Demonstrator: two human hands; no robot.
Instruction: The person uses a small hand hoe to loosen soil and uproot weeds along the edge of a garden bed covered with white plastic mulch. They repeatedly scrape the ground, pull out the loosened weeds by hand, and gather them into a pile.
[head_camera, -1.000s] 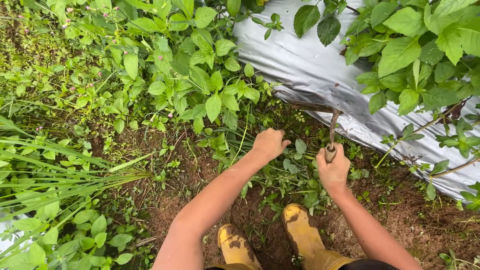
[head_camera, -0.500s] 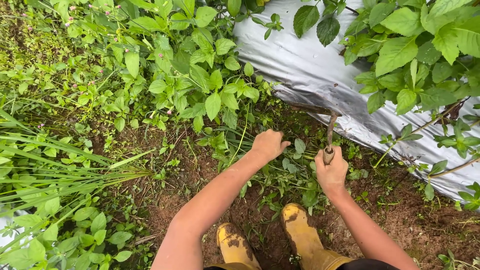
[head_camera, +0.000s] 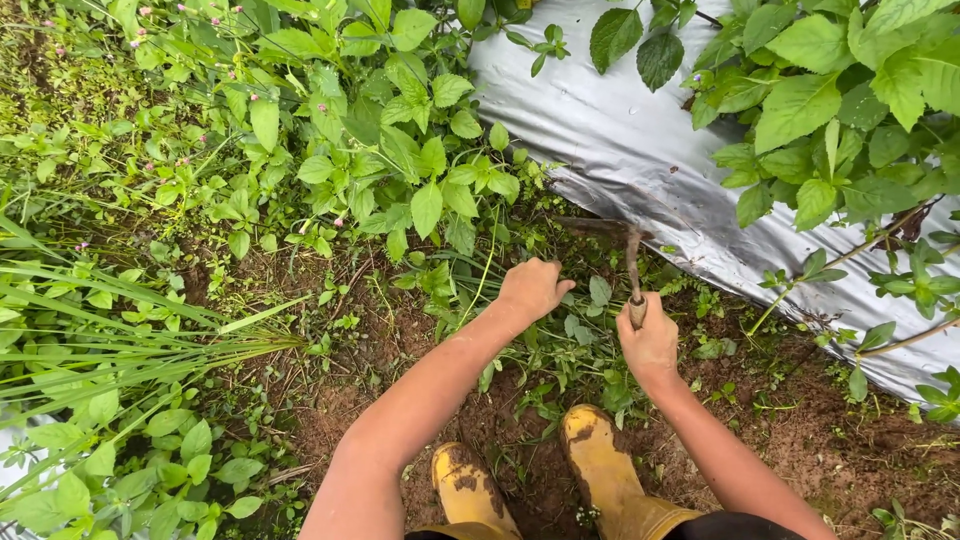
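Outdoors, the ground is damp reddish-brown soil (head_camera: 400, 350) showing in a bare patch at the centre and lower right of the frame, ringed by weeds. A silvery plastic mulch sheet (head_camera: 640, 130) runs diagonally from the upper middle to the right edge, its lower border dirty where it meets the soil. Broad-leaved green plants (head_camera: 400, 150) crowd the upper left, long grass blades (head_camera: 120, 330) fan in from the left edge, and leafy shrubs (head_camera: 840, 90) overhang the sheet at the upper right.

The right hand (head_camera: 650, 345) is closed around the wooden handle of a small rusty hand hoe (head_camera: 632, 265), whose dark blade lies against the sheet's edge just above centre. The left hand (head_camera: 533, 288) is curled shut on low green weeds (head_camera: 585, 330) just left of the tool. Two muddy yellow rubber boots (head_camera: 590, 450) stand at the bottom centre. Open soil lies mostly left of the forearms and at the lower right.
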